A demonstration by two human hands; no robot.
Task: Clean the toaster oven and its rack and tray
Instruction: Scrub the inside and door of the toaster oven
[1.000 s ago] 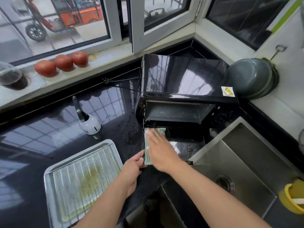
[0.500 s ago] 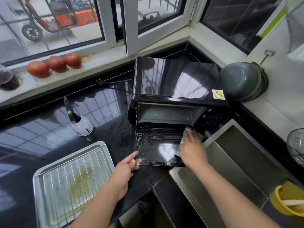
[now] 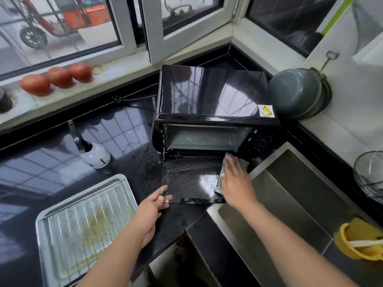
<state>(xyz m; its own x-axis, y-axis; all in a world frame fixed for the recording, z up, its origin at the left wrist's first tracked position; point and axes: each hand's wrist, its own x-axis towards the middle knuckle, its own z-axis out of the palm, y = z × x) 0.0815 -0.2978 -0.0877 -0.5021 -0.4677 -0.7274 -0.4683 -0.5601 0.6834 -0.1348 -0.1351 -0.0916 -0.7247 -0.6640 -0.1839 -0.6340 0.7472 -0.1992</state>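
Two hands on oven (image 3: 213, 94) door (image 3: 190, 177): left hand (image 3: 153, 206) pinches its corner, right hand (image 3: 234, 181) presses sponge (image 3: 220, 184) flat. Door soapy, partly scrubbed. Rack (image 3: 83, 222) in tray (image 3: 42, 228) at left looks uncleaned.

The toaster oven (image 3: 213, 94) has a glossy black shell that mirrors the window bars; its lowered glass door (image 3: 190, 179) is shiny and streaked with wet suds. The desk (image 3: 51, 162) is polished dark stone, highly reflective. The tray (image 3: 47, 220) is dull silver metal carrying a thin wire rack (image 3: 87, 220) over greenish residue. The sink (image 3: 294, 204) is brushed steel, matt.
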